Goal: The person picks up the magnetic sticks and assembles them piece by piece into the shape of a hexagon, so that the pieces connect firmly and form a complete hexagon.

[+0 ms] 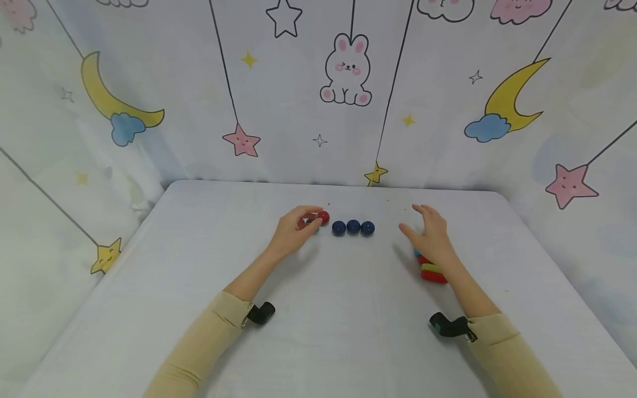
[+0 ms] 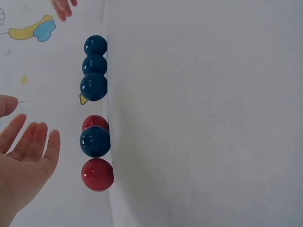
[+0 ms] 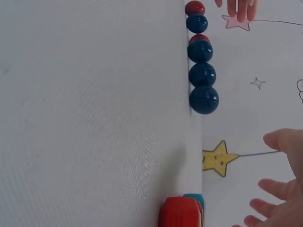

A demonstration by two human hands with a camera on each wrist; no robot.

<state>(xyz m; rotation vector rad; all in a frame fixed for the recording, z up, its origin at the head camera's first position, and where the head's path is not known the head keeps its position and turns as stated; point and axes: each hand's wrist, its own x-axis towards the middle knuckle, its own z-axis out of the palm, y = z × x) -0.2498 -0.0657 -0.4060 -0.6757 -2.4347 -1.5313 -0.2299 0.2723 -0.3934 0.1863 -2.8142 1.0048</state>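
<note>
My left hand (image 1: 292, 231) hovers over the left end of a group of shiny balls, its fingers and thumb apart and nothing held, as the left wrist view shows. Beneath and beside it are a red ball (image 2: 97, 174), a blue ball (image 2: 95, 141) and another red ball (image 1: 323, 217), partly covered by the fingers in the head view. Three dark blue balls (image 1: 353, 226) sit in a row just to the right. My right hand (image 1: 432, 236) is raised with spread fingers, holding nothing, above a stack of coloured pieces (image 1: 435, 275), red, yellow and blue, which it partly hides.
A white cloth covers the table (image 1: 328, 331), whose far edge runs behind the balls. Beyond it hangs a pale curtain (image 1: 298, 83) printed with stars, moons and a rabbit. Each wrist carries a black camera (image 1: 261, 313).
</note>
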